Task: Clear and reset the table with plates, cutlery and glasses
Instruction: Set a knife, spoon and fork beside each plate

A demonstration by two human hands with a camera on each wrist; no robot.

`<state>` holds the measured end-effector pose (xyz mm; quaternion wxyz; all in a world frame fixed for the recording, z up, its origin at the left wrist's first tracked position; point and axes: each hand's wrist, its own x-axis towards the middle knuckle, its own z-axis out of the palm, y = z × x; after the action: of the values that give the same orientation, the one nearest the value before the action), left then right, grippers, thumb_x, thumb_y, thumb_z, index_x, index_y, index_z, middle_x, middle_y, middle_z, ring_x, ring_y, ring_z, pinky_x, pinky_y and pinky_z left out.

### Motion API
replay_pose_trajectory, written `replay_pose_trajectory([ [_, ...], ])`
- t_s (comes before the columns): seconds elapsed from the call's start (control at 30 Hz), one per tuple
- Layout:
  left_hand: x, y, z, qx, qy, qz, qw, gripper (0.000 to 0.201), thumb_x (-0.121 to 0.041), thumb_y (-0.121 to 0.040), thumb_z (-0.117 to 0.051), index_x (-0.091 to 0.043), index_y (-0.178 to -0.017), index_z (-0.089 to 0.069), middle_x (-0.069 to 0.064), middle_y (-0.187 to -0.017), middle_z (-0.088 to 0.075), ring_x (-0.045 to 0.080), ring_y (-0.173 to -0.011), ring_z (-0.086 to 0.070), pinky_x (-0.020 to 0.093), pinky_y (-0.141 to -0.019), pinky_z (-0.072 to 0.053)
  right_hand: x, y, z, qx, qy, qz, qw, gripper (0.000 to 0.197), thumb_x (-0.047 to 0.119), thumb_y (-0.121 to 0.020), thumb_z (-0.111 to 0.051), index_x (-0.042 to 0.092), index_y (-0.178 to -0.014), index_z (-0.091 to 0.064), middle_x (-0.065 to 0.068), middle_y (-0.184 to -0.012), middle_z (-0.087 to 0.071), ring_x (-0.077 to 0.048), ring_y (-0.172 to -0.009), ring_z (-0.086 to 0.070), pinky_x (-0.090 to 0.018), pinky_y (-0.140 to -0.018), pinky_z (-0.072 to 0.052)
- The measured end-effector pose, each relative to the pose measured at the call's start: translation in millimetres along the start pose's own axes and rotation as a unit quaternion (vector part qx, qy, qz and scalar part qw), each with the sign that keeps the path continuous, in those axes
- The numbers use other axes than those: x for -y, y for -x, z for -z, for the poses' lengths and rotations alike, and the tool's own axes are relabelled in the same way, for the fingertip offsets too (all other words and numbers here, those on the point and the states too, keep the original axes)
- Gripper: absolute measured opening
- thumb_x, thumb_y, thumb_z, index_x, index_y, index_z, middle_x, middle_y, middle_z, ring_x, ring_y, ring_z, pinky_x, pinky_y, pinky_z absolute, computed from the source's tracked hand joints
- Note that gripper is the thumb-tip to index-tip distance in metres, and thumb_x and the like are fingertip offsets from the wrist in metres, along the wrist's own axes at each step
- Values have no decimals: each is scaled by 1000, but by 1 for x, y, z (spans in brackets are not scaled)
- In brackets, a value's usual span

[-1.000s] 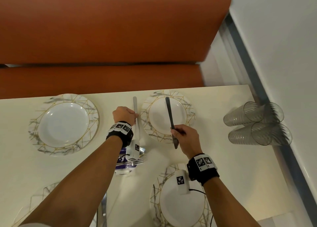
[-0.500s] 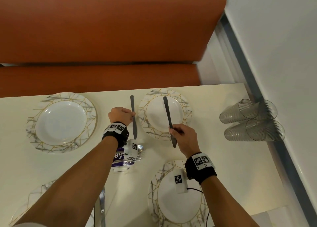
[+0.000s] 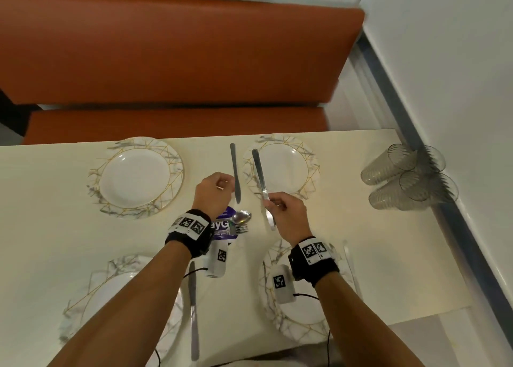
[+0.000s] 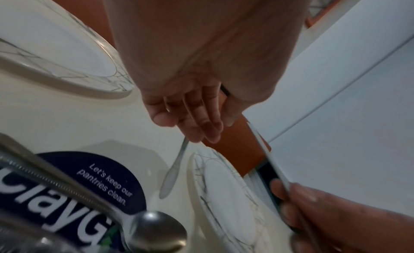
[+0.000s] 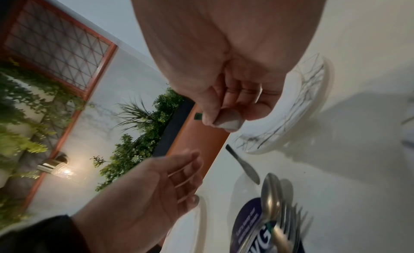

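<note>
Right hand (image 3: 286,214) pinches a knife (image 3: 259,172) by its handle, blade pointing away over the far right plate (image 3: 306,155). Left hand (image 3: 213,193) relaxed, empty, beside another knife (image 3: 236,172) flat on bench (image 3: 55,228).

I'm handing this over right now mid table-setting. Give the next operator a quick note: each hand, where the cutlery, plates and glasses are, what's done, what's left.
Left hand: open, holds nothing, beside the knife lying on the table just left of the far right plate.
Right hand: pinches a second knife, held over that plate's left rim.
Four plates are out, including the far left plate. A knife lies by the near left plate.
A spoon and forks wait in the purple-labelled container.
Glasses lie stacked on their sides at the right edge.
Left: place the held knife, spoons, forks, glasses.
</note>
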<state>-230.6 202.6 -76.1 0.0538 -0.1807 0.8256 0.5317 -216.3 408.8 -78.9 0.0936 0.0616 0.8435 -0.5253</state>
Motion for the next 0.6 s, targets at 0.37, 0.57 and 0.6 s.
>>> replay_pose_trajectory([
  [0.37,-14,68,32,27,119,-48,991,14,-17,-94,-73,-18,-108,-72,2,-95,-78,20,-78,-75,27,-76,-61,39,50,-34,44,-20,73,996,13,27,-91,-71,16,-94,-75,2,-78,-74,-12,-76,-71,-25,-76,-57],
  [0.57,-11,90,48,0,174,9,985,21,-11,-93,-74,-9,-113,-67,9,-95,-77,16,-76,-74,22,-63,-55,53,63,-39,90,-9,112,990,10,22,-92,-72,15,-97,-78,10,-80,-72,3,-73,-64,-12,-71,-50],
  [0.6,-10,95,51,-7,185,19,983,21,-10,-93,-73,-9,-113,-66,9,-94,-77,15,-75,-73,23,-63,-55,55,65,-41,103,-10,112,988,12,23,-92,-72,14,-98,-78,9,-83,-73,1,-76,-66,-13,-72,-51],
])
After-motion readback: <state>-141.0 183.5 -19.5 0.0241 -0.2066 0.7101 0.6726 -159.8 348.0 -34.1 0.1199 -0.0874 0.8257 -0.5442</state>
